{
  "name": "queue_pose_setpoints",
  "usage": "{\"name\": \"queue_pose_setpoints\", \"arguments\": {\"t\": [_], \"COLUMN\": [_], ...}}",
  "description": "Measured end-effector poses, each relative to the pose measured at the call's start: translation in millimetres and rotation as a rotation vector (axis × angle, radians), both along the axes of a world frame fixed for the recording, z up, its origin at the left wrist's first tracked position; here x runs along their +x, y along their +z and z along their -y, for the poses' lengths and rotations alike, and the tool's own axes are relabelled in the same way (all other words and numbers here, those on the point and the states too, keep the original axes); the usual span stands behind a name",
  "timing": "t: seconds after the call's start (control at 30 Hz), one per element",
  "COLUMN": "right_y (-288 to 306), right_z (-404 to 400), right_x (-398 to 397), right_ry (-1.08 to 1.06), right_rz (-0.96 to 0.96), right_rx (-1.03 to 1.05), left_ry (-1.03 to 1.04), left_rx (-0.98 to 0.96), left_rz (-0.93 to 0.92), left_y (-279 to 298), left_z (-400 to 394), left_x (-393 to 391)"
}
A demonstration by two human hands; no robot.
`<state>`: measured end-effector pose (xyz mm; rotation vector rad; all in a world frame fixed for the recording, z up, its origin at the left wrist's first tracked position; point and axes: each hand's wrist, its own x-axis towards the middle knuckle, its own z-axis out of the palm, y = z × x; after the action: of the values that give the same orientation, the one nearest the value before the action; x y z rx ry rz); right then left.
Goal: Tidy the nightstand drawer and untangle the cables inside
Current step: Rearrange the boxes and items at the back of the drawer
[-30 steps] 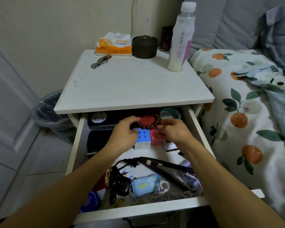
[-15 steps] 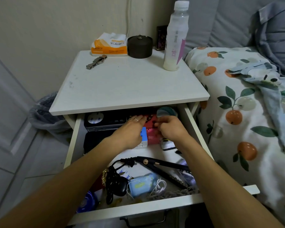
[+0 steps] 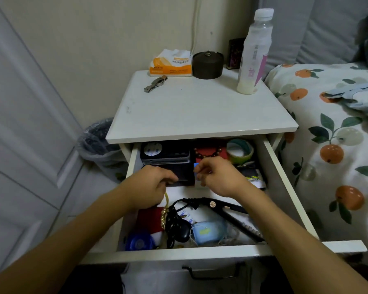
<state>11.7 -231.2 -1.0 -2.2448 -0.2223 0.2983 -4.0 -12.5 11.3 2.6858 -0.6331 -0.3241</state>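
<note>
While the white nightstand drawer [image 3: 289,179] stands pulled out toward the camera, both hands hover over its middle. Beyond its left side a bin lined with clear plastic [image 3: 98,143] sits on the floor. The left hand [image 3: 151,185] is curled, fingers together, over the near edge of a black box [image 3: 179,172]; a yellow cord [image 3: 166,200] hangs from under it, though whether the fingers actually pinch the cord I cannot tell. Behind that box lies a second dark device with a round white dial [image 3: 164,152]. At the drawer's front left lies one round blue reel [image 3: 139,242], beside a red pouch [image 3: 150,217]. The tangle of black cables [image 3: 175,223] sits front centre, wound around one gold chain [image 3: 163,217], running roughly front to back. One pale blue case [image 3: 207,231] lies just right of it, wrapped in thin white wire. The black hair straightener [image 3: 227,213] lies with its long axis slanting from centre toward the front right corner (its cord end points left). The right hand [image 3: 219,177] has its fingers bent and close together near a small blue-and-white cube, mostly hidden; a grip cannot be made out. Behind it one string of brown beads [image 3: 208,153] rests on a red box, next to one green tape roll [image 3: 240,150]. On the nightstand top [image 3: 200,111] lie one metal watch [image 3: 155,83], one orange tissue pack [image 3: 170,64], one dark round lidded jar [image 3: 207,64] and one upright plastic bottle [image 3: 254,54].
</note>
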Motion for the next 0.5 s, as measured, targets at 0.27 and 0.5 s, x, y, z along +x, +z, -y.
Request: {"name": "queue_pose_setpoints", "arguments": {"t": [0.27,0.5], "right_y": [-2,-14], "right_z": [-38,-53], "right_x": [-26,-16], "right_ry": [0.318,0.42], "right_rz": [0.079,-0.011], "right_rx": [-0.251,-0.335], "left_ry": [-0.049,-0.102], "left_rx": [0.495,0.49], "left_rz": [0.265,0.18], "left_y": [-5,-12], "left_z": [-37,-48], "left_x": [-11,-15]}}
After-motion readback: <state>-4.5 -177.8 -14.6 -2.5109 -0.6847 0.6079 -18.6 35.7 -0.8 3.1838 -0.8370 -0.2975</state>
